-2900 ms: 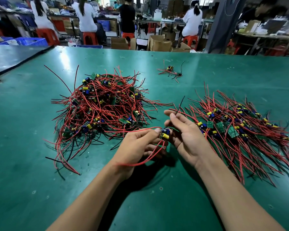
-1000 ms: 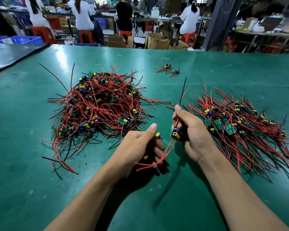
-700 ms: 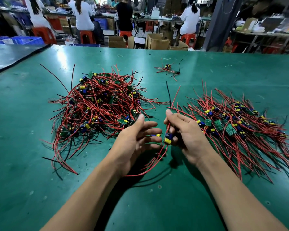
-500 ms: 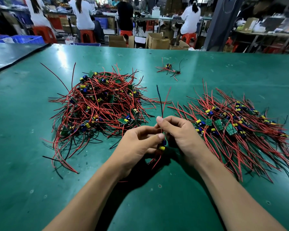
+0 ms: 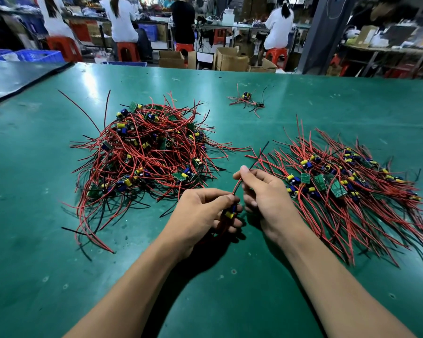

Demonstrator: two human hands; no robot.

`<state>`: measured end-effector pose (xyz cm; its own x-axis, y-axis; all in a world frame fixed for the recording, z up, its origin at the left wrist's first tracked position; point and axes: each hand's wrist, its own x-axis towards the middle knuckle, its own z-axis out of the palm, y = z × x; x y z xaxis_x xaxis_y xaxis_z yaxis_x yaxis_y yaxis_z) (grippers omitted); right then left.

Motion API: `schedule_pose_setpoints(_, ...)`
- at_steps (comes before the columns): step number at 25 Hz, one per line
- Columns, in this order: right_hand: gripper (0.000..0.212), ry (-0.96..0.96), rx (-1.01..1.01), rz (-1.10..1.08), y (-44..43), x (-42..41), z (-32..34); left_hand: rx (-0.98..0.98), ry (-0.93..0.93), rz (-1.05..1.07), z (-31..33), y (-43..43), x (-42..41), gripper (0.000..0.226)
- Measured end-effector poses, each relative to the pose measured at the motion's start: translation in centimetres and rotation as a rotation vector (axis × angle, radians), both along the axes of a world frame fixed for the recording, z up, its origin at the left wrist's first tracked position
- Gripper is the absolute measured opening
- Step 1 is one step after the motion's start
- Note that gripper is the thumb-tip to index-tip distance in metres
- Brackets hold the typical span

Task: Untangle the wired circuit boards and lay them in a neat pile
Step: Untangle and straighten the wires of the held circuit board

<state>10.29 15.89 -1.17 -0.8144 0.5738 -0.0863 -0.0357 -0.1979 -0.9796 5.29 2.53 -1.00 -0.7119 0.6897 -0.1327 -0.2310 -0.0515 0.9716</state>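
Observation:
A tangled heap of small green circuit boards with red and black wires (image 5: 147, 154) lies on the green table (image 5: 230, 301) to the left. On the right lies a flatter pile of boards (image 5: 347, 189) with wires combed mostly one way. Between them my left hand (image 5: 200, 213) pinches one wired circuit board (image 5: 231, 211) with blue and yellow parts. My right hand (image 5: 266, 193) grips that board's red and black wires, which stick up and to the right past my fingertips.
A small stray bundle of wired boards (image 5: 248, 101) lies farther back at mid-table. Beyond the table's far edge stand cardboard boxes (image 5: 230, 61), red stools and several seated people at other benches. A dark mat (image 5: 17, 76) sits at the far left.
My hands have drawn close together over the one board. My right hand has slid along its wires, whose free ends swung from upright to leaning right. The piles have not moved.

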Motion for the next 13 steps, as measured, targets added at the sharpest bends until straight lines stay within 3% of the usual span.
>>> schedule_pose_setpoints(6, 0.029, -0.092, -0.002, 0.343, -1.01, 0.72, 0.07, 0.009, 0.089, 0.047, -0.3, -0.21, -0.21, 0.021)
schedule_pose_setpoints(13, 0.033, -0.08, -0.033, 0.26, -0.83, 0.27, 0.12, 0.047, -0.023, 0.021, -0.28, -0.09, -0.66, 0.017)
